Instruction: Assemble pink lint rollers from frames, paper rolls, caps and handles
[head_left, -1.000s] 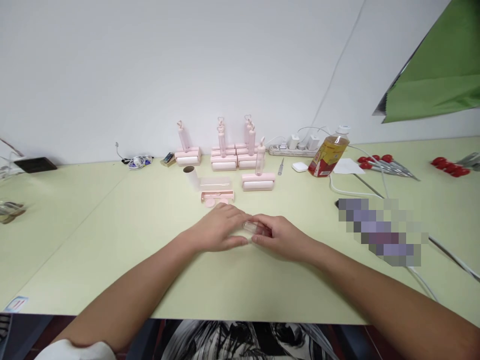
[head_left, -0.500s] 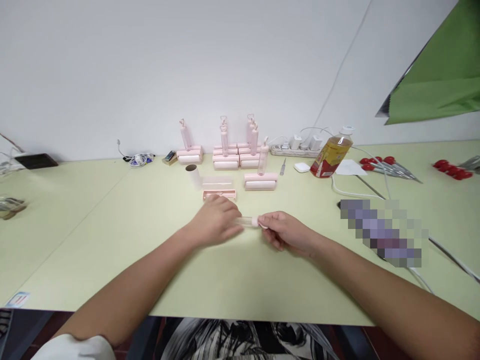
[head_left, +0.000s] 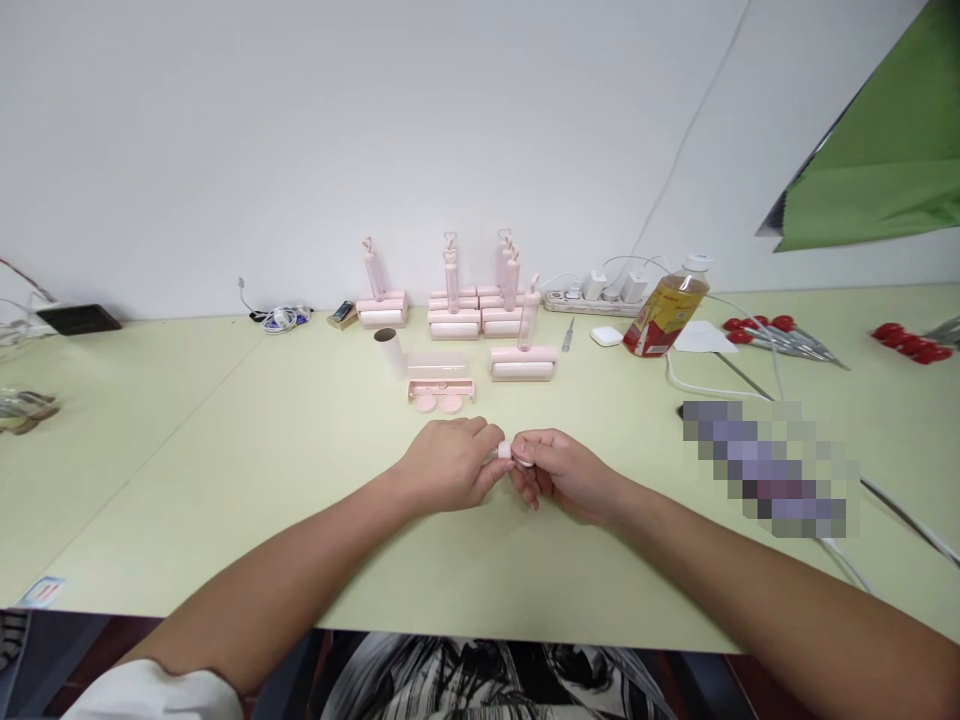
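Observation:
My left hand (head_left: 454, 465) is closed round the clear tube of a lint roller handle, which it mostly hides. The handle's pale pink collar (head_left: 505, 451) shows between my hands. My right hand (head_left: 566, 470) pinches the pink hook at its end. Just beyond my left hand lie two round pink end caps (head_left: 451, 404) and an open pink roller case (head_left: 441, 388). Behind them is a clear cover (head_left: 436, 365), with a white paper roll (head_left: 390, 355) upright at its left.
Several assembled pink lint rollers (head_left: 454, 322) stand near the wall, one closer (head_left: 523, 370). A screwdriver (head_left: 568, 335), white power strip (head_left: 592, 300), tilted drink bottle (head_left: 666, 310) and red-handled tools (head_left: 780, 335) are to the right. A blurred-out object (head_left: 765, 470) and cables lie beyond my right forearm.
My left hand has slid right along the handle up to its collar, covering the clear tube. The two round end caps have come into view behind it.

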